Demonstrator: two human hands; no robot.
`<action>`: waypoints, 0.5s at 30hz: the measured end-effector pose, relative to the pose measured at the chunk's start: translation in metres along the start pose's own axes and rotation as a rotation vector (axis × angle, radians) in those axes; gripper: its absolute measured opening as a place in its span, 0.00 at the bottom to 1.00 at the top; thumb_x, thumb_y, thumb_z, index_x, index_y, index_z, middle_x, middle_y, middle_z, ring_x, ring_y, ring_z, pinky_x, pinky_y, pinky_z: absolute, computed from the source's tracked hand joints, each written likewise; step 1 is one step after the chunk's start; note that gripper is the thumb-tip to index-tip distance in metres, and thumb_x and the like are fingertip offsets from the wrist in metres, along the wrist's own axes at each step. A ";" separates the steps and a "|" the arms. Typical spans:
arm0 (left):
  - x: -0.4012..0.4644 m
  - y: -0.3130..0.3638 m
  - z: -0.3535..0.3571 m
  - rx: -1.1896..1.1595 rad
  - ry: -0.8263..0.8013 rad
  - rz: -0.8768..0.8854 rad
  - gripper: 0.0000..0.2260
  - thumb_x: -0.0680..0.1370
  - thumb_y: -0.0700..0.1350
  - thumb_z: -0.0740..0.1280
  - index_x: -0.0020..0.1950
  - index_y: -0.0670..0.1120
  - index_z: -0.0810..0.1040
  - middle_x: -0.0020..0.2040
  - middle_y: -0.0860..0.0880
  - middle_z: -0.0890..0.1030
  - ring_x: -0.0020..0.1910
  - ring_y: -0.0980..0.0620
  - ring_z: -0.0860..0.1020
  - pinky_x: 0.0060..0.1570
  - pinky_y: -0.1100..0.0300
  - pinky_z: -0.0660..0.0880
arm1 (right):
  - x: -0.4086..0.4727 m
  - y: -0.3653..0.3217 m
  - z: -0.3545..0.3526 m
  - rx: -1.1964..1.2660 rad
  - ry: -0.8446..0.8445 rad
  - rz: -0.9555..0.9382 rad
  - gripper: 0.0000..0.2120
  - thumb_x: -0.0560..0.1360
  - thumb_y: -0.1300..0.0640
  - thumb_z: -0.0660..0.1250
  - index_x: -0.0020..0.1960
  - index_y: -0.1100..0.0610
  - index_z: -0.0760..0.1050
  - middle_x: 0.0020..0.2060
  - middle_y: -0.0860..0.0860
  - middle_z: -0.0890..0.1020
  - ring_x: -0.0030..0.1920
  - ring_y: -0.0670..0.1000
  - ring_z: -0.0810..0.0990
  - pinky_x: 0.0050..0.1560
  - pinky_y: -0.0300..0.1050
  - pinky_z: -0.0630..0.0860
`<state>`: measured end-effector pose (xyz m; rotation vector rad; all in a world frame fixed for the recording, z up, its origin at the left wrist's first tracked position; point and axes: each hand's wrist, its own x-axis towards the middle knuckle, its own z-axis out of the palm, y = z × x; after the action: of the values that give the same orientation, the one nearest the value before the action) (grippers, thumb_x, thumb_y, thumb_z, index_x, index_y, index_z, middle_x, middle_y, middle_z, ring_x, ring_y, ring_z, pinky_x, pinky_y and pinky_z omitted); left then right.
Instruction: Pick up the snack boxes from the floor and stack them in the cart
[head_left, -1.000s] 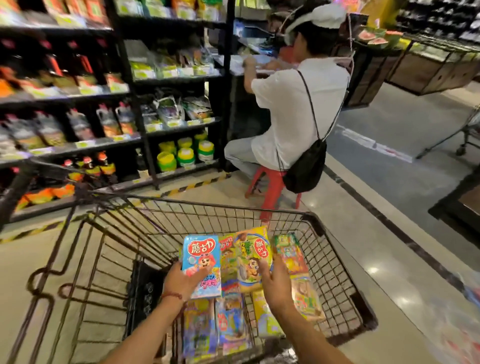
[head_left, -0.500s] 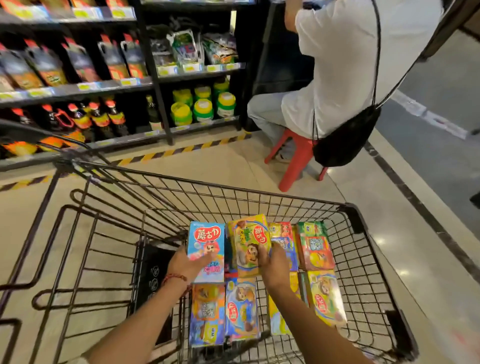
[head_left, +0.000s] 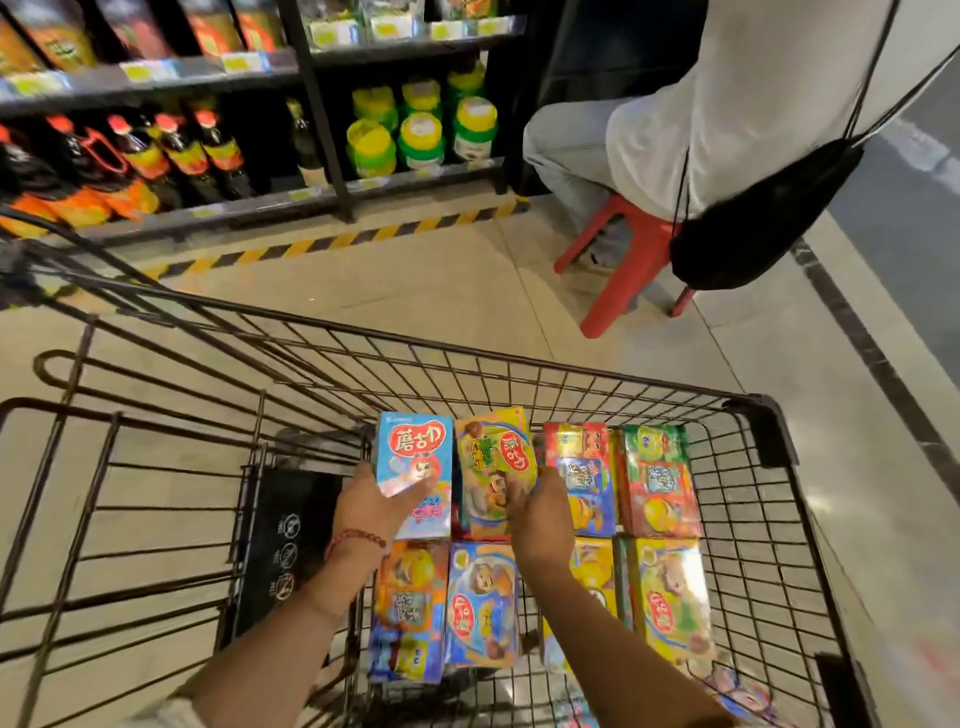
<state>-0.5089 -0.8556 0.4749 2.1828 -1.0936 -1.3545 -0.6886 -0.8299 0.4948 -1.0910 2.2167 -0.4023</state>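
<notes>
Several snack boxes already laid in cart; left hand fingers clamped on blue box, right hand fingers on yellow box at 12 o'clock, placing unfinished.

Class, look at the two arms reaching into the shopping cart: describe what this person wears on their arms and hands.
Both forearms are bare, with no gloves on either hand. The left hand has a red beaded bracelet around its wrist. The right hand shows no jewellery. A pale sleeve edge appears on the left arm at the bottom.

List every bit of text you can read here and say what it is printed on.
"蘑古力": red logo on the blue snack box held by the left hand.
Yellow-green snack box in the right hand: logo too blurred to read.
Other boxes in the cart, shelf price tags: unreadable.
</notes>
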 end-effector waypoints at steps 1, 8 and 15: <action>-0.003 0.004 0.001 0.053 0.028 0.011 0.22 0.66 0.52 0.78 0.50 0.42 0.74 0.44 0.48 0.79 0.42 0.48 0.79 0.42 0.60 0.74 | 0.000 -0.001 -0.001 -0.047 0.012 0.004 0.17 0.78 0.46 0.61 0.56 0.61 0.70 0.50 0.57 0.76 0.51 0.59 0.76 0.41 0.47 0.66; -0.014 0.011 -0.002 0.386 0.201 0.146 0.28 0.68 0.59 0.74 0.53 0.37 0.74 0.52 0.40 0.76 0.53 0.42 0.74 0.50 0.54 0.72 | -0.003 -0.001 -0.012 -0.329 0.061 -0.054 0.24 0.78 0.41 0.58 0.56 0.62 0.72 0.54 0.58 0.74 0.57 0.59 0.72 0.47 0.50 0.71; -0.038 0.025 -0.018 0.500 0.144 0.368 0.27 0.70 0.58 0.71 0.59 0.39 0.73 0.56 0.41 0.75 0.57 0.42 0.72 0.54 0.54 0.70 | -0.032 0.008 -0.047 -0.364 0.059 -0.124 0.18 0.80 0.46 0.56 0.59 0.59 0.70 0.58 0.55 0.73 0.60 0.57 0.71 0.52 0.49 0.69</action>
<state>-0.5131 -0.8443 0.5228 2.1946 -1.8160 -0.8114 -0.7096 -0.7999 0.5387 -1.4269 2.3387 -0.0822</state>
